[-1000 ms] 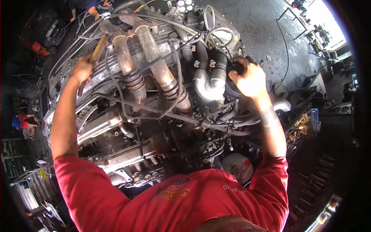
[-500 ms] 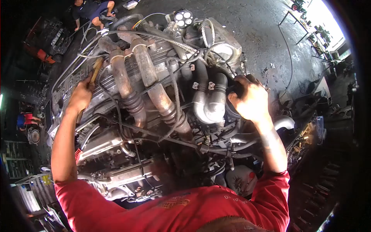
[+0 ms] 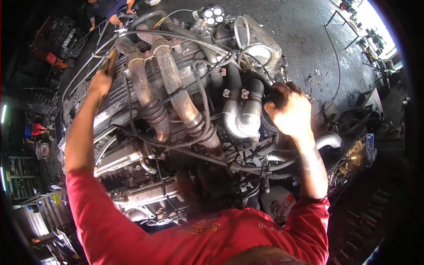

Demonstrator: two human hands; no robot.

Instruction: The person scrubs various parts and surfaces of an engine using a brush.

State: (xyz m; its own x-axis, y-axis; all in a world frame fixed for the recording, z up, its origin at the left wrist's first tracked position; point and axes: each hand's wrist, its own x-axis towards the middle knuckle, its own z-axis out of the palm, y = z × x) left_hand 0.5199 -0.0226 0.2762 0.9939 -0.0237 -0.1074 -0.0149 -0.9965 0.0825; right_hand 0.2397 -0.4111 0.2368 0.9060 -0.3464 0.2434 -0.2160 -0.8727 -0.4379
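A large engine [image 3: 119,110] with ribbed covers lies before me, crossed by two rusty exhaust pipes [image 3: 170,73]. Over its left side, my left hand [image 3: 101,84] is closed round a tool with a wooden handle [image 3: 112,62]; I cannot make out its head. At the engine's right end, my right hand [image 3: 291,108] curls its fingers over a dark part, mostly hidden beneath them. Just left of that hand sits a silver U-shaped pipe [image 3: 242,126], clamped to black hoses [image 3: 233,81].
A wire rope sling [image 3: 212,46] runs over the engine top beside a lamp [image 3: 213,16] with several round lights. Loose cables [image 3: 187,143] cross the front. A person [image 3: 106,11] is on the floor at upper left, another [image 3: 35,130] farther left. A metal stand [image 3: 342,24] is at upper right.
My left hand has moved up and slightly right with the wooden-handled tool. My right hand stays on the same dark part; the whole view has shifted slightly.
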